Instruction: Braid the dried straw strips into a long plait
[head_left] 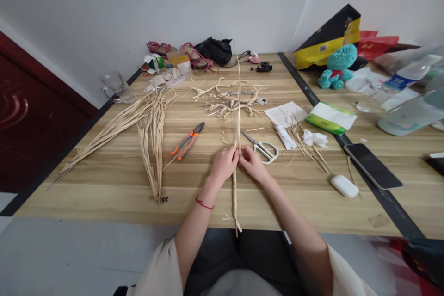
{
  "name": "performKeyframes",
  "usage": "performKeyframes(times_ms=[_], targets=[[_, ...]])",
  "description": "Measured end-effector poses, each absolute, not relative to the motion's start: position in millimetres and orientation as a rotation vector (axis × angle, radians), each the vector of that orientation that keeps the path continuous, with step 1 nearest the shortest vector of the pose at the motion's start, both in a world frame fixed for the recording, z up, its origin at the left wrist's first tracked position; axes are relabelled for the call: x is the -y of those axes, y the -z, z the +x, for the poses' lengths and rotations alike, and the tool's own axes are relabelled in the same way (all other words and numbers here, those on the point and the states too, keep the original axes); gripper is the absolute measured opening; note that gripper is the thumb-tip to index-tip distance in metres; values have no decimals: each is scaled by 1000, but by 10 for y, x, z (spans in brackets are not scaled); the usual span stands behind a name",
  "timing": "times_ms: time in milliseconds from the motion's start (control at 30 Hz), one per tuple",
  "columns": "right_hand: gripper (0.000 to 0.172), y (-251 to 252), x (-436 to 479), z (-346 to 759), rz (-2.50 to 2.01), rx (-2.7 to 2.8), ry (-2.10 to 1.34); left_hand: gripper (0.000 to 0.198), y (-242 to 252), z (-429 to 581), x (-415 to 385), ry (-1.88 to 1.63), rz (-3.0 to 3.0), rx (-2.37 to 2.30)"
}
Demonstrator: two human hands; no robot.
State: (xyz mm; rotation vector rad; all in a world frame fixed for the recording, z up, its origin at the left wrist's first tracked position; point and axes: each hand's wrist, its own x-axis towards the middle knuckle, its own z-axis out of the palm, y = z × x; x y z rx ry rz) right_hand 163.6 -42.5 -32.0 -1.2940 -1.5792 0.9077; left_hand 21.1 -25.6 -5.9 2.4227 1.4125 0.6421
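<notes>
A long pale straw strand [238,101] runs away from me down the middle of the wooden table [104,180]. Its near part [235,194] is twisted into a cord that hangs over the table's front edge. My left hand [225,164] and my right hand [252,163] meet at the point where the cord ends, each with fingers pinched closed on the straw. A red string circles my left wrist.
Orange-handled pliers [187,141] lie left of my hands, white-handled scissors [264,148] right. Straw bundles [152,134] spread at left, twisted straw pieces [229,101] beyond. A phone [372,165], white mouse [344,186], papers, bottles, a teal crochet toy [338,67] and a glass mug [116,87] stand around.
</notes>
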Motion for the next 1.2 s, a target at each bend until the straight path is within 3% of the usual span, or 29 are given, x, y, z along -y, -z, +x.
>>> performKeyframes(times_ms=[1200], targets=[[17,261,457,1633,-1319,1636,-877,26,58,225,265,-620,2447,-1451]])
